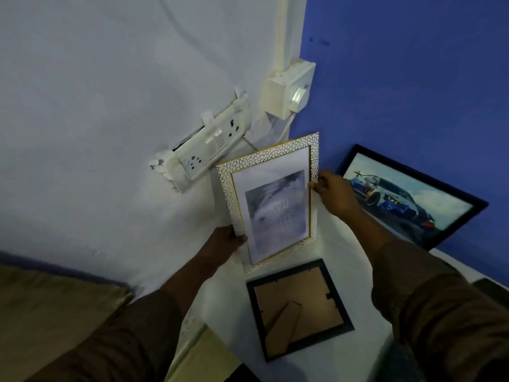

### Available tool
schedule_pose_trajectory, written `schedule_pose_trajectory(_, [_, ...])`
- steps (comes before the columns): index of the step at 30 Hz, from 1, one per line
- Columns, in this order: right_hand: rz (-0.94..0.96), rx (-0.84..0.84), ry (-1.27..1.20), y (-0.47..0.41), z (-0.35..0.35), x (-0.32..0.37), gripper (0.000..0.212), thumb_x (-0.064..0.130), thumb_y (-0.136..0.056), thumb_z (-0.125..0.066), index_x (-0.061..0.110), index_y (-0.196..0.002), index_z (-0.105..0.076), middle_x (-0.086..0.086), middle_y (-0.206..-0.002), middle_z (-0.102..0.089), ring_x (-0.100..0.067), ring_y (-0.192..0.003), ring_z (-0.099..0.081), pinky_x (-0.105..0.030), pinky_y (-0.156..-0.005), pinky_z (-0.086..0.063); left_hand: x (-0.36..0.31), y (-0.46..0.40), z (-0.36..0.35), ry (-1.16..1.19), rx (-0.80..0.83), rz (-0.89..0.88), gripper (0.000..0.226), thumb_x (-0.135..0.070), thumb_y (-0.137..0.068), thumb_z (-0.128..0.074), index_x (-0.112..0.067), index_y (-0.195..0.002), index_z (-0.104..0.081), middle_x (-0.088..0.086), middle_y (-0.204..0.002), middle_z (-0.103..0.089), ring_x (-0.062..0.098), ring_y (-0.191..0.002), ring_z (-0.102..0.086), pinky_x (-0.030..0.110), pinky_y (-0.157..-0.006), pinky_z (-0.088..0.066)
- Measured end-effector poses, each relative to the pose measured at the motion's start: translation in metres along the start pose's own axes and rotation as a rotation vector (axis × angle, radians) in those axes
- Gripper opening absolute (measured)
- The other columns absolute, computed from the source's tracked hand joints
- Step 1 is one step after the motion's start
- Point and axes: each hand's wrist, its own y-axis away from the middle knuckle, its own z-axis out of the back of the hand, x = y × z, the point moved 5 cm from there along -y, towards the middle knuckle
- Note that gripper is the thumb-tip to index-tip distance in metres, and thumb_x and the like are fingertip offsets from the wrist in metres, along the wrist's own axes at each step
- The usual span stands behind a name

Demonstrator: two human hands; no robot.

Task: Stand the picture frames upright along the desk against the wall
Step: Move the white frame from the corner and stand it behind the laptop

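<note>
A white-and-gold pebbled picture frame (271, 199) with a grey print is held upright, tilted, in the corner of the desk (347, 244). My left hand (227, 241) grips its lower left edge and my right hand (332, 193) grips its right edge. In front of it a black frame (298, 308) lies face down on the desk, its brown backing and stand showing. A black frame with a car picture (407, 198) leans upright against the blue wall on the right.
A white socket strip (203, 151) and a switch box (289, 91) with a cable are fixed to the white wall right behind the held frame. A tan cushion (49, 312) lies at the lower left. A dark object (493, 290) sits at the right edge.
</note>
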Motion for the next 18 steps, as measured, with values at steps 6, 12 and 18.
schedule_pose_trajectory(6, [-0.019, -0.059, -0.022, 0.084, 0.046, -0.007, 0.020, 0.019, -0.097, -0.062, 0.004, -0.110, -0.065, -0.010, -0.096, -0.068, -0.029, -0.086, -0.065, -0.042, -0.079, -0.055, -0.024, 0.076, -0.018, 0.036, -0.066, -0.174, 0.033, -0.001, -0.092, -0.066, 0.001, -0.125, -0.068, 0.004, -0.109, -0.073, 0.005, -0.088, -0.068, 0.017, -0.076, -0.053])
schedule_pose_trajectory(12, [-0.111, -0.064, -0.210, 0.181, 0.092, -0.024, 0.018, 0.008, -0.098, -0.053, 0.009, -0.102, -0.070, -0.013, -0.100, -0.074, -0.028, -0.087, -0.073, -0.048, -0.086, -0.059, -0.081, 0.167, -0.041, 0.204, -0.167, -0.320, 0.020, -0.014, -0.090, -0.072, -0.009, -0.108, -0.077, 0.004, -0.097, -0.081, 0.017, -0.079, -0.076, 0.029, -0.070, -0.061])
schedule_pose_trajectory(18, [-0.163, -0.600, -0.055, 0.266, 0.185, -0.007, 0.025, 0.017, -0.091, -0.057, 0.013, -0.110, -0.073, -0.012, -0.106, -0.077, -0.031, -0.097, -0.070, -0.026, -0.078, -0.044, -0.136, 0.222, -0.066, -0.238, -0.204, -0.523, 0.016, -0.021, -0.086, -0.077, -0.014, -0.100, -0.080, -0.002, -0.083, -0.075, 0.008, -0.075, -0.067, 0.016, -0.061, -0.050])
